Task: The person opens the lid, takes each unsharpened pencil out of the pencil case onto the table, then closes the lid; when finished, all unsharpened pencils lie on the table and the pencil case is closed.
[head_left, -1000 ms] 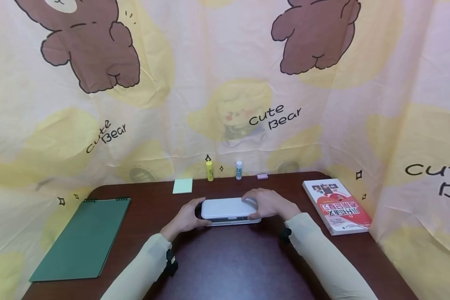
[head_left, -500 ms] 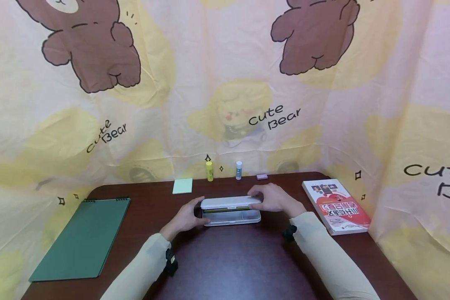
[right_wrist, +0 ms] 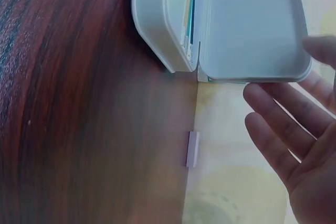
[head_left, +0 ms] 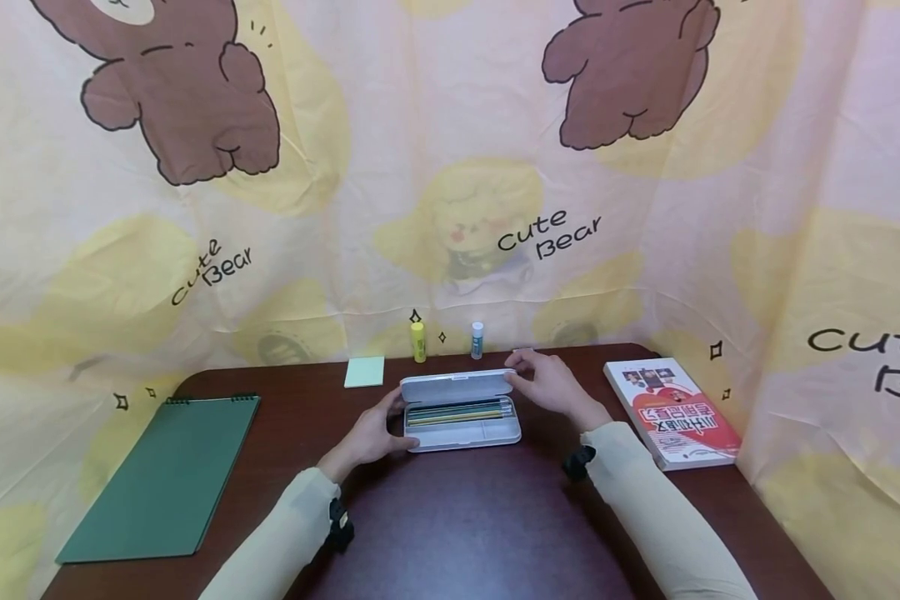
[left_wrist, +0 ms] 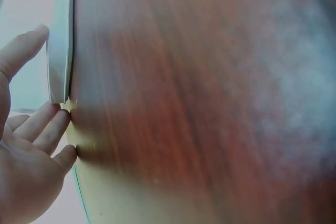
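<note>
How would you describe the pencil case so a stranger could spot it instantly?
On the dark table, look between the left hand and the right hand. The pencil case is the long white box there, lid raised. Unlike the green pad and the book, it stands open, showing pencils inside.

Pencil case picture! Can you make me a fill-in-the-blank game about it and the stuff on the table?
1. The pencil case has its lid ____.
2. The left hand is at the pencil case's ____ end.
3. The wire-bound pad has a ____ cover.
4. The book lies toward the table's ____ side.

Missing words: open; left; green; right.
</note>
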`<state>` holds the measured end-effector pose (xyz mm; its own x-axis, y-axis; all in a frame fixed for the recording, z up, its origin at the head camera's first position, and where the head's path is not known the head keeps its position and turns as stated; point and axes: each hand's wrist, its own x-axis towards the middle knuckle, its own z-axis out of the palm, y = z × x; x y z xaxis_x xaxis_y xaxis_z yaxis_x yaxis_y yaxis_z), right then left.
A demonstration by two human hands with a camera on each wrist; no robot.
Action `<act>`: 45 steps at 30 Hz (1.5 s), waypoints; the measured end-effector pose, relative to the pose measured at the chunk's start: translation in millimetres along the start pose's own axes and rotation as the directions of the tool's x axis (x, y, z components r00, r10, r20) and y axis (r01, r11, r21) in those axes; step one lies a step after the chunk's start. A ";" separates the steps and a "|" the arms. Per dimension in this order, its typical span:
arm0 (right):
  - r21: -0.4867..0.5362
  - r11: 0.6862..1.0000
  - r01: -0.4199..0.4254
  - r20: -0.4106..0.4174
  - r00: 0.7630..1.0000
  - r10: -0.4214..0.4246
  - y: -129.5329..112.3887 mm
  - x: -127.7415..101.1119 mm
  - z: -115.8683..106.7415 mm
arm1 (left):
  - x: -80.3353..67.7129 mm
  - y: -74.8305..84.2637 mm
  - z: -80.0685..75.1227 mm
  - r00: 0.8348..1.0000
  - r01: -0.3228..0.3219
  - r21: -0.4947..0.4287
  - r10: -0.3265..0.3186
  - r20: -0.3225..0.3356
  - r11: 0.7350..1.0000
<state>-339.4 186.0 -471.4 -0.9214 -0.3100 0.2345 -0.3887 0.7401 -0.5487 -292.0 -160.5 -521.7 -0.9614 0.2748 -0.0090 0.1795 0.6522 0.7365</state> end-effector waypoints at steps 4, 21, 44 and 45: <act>0.045 0.998 -0.039 -0.034 0.999 0.040 -0.6 1.2 0.7 | -0.7 -0.3 0.0 1.000 0.020 -0.039 -0.020 -0.003 0.999; 0.071 0.987 -0.144 -0.094 0.984 0.151 5.6 5.0 8.5 | -0.9 3.8 -2.0 0.999 -0.023 0.042 0.022 0.038 0.999; -0.010 0.999 -0.044 0.221 0.974 0.045 5.7 -6.3 27.4 | 3.1 8.4 -7.1 0.993 0.015 0.005 -0.015 0.119 1.000; -0.014 0.999 -0.043 0.235 0.971 0.045 4.9 -6.9 28.7 | 3.3 8.2 -7.2 0.992 0.020 0.000 -0.020 0.121 1.000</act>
<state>-335.1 174.6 -498.7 -0.9131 -0.4075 0.0143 -0.3483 0.7610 -0.5473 -295.2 -159.4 -510.8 -0.9325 0.3454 -0.1056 0.1602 0.6575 0.7362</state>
